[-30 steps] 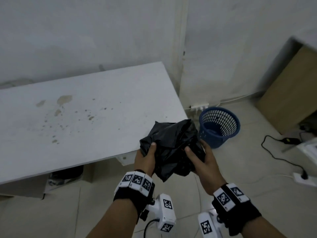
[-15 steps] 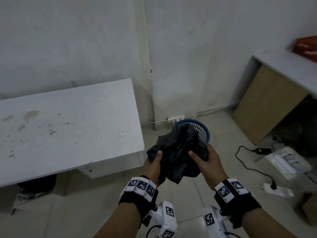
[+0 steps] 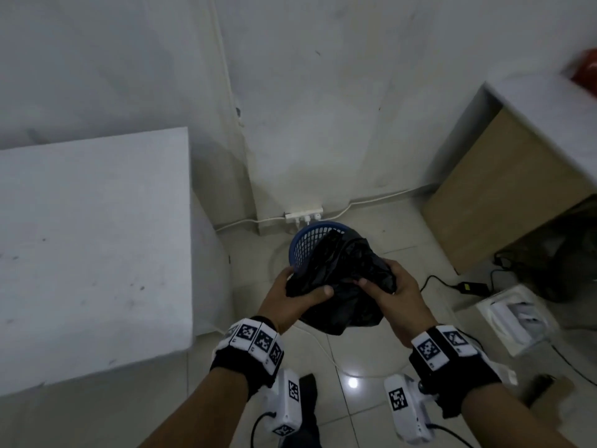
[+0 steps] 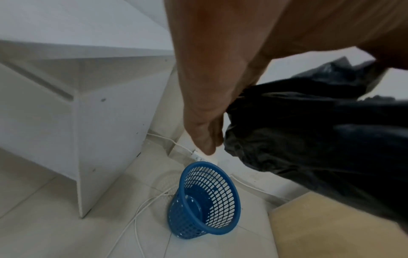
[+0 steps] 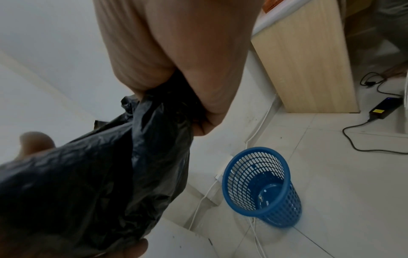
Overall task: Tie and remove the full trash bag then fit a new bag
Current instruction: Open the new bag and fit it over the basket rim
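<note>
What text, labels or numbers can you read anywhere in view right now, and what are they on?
No readable words or numbers in any view.
Wristbands: square black-and-white coded markers, patterns only.
Wrist cameras: the same kind of marker, no letters.
Power adapter: yellow label, print too small to read.
Orange item on the desk: print blurred, unreadable.
Black bag and blue basket: no print visible.

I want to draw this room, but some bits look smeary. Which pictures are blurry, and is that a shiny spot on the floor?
Head view: dim, and the red thing at the right edge is smeared; a bright glare spot shines on the floor tiles. Left wrist view: the black bag is soft, the blue basket sharper. Right wrist view: a blurred fingertip.
</note>
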